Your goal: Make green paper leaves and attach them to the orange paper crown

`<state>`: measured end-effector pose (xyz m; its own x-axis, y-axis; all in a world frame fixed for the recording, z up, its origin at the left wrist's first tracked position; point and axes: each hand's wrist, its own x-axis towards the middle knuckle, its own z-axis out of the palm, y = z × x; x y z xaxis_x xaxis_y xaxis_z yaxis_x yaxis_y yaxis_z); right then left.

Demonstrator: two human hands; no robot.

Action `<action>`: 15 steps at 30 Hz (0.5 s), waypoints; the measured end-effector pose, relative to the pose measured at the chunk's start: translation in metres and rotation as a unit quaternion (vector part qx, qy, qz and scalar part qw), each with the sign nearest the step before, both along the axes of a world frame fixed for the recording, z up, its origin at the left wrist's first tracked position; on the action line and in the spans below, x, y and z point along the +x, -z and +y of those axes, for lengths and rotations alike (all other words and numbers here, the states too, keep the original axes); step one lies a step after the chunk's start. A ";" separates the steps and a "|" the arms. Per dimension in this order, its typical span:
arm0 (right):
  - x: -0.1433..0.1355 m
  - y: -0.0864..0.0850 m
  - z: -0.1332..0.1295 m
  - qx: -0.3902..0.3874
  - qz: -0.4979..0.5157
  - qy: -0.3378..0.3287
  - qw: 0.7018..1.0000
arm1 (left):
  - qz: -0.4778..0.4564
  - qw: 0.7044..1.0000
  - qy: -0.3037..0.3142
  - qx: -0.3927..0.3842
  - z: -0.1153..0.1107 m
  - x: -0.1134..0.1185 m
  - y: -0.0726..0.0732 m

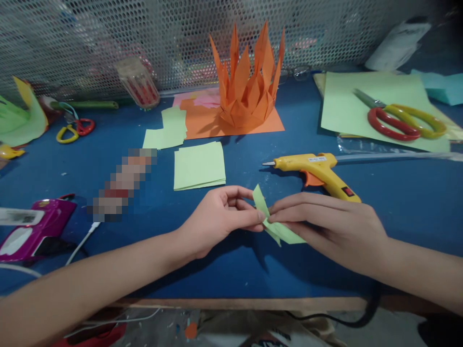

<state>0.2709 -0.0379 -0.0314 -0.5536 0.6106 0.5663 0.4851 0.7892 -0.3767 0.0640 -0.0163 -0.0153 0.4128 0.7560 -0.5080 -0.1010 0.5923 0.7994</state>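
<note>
A piece of folded light green paper point(287, 233) is held between my two hands, over the near part of the blue table. My left hand point(231, 209) pinches its left side between thumb and fingers. From the right, my right hand point(333, 224) grips the same paper, fingertips close to the left thumb, covering part of it. One narrow pointed end sticks up between the hands, and other flaps hang below. Just beyond my hands lies a stack of green paper squares point(199, 166). A yellow glue gun point(311, 166) rests past my right hand, its nozzle pointing left.
An orange folded-paper crown point(249, 91) stands on orange paper point(195, 123) at the back. Large scissors point(401, 120) lie on green sheets point(340, 96) at right. Small scissors point(75, 130), a jar point(138, 84) and a purple device point(47, 226) are at left. Metal mesh point(173, 38) rises behind.
</note>
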 end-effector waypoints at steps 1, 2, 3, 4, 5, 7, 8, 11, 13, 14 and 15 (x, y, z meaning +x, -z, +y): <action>-0.001 -0.001 0.001 -0.007 0.008 0.002 1.000 | 0.008 1.000 -0.002 0.009 -0.001 0.001 -0.001; -0.002 -0.001 0.001 -0.014 0.013 0.003 1.000 | 0.015 1.000 -0.004 0.019 -0.003 0.001 -0.001; -0.003 -0.003 0.002 -0.019 0.014 0.000 1.000 | 0.023 0.999 -0.007 0.030 -0.004 0.002 -0.001; -0.004 -0.004 0.002 -0.020 0.018 -0.002 1.000 | 0.028 0.999 -0.011 0.041 -0.006 0.002 -0.001; -0.004 -0.005 0.003 -0.021 0.018 -0.006 1.000 | 0.032 0.998 -0.017 0.053 -0.007 0.003 -0.001; -0.006 -0.008 0.004 -0.028 0.018 -0.011 0.999 | 0.034 0.997 -0.026 0.069 -0.009 0.003 0.000; -0.006 -0.009 0.005 -0.035 0.020 -0.013 0.999 | 0.034 0.996 -0.030 0.073 -0.010 0.004 0.001; -0.005 -0.011 0.006 -0.056 0.024 -0.011 0.998 | 0.024 0.996 -0.039 0.073 -0.011 0.004 0.004; -0.004 -0.010 0.007 -0.067 0.029 -0.004 0.997 | 0.007 0.996 -0.041 0.076 -0.012 0.003 0.005; -0.003 -0.010 0.008 -0.074 0.031 0.000 0.997 | -0.001 0.996 -0.040 0.078 -0.012 0.003 0.006; -0.002 -0.010 0.009 -0.082 0.034 0.001 0.996 | -0.004 0.996 -0.039 0.080 -0.012 0.002 0.006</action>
<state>0.2684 -0.0292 -0.0218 -0.5157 0.6991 0.4954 0.4563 0.7134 -0.5318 0.0663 -0.0281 -0.0216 0.3540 0.8567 -0.3752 -0.1483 0.4475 0.8819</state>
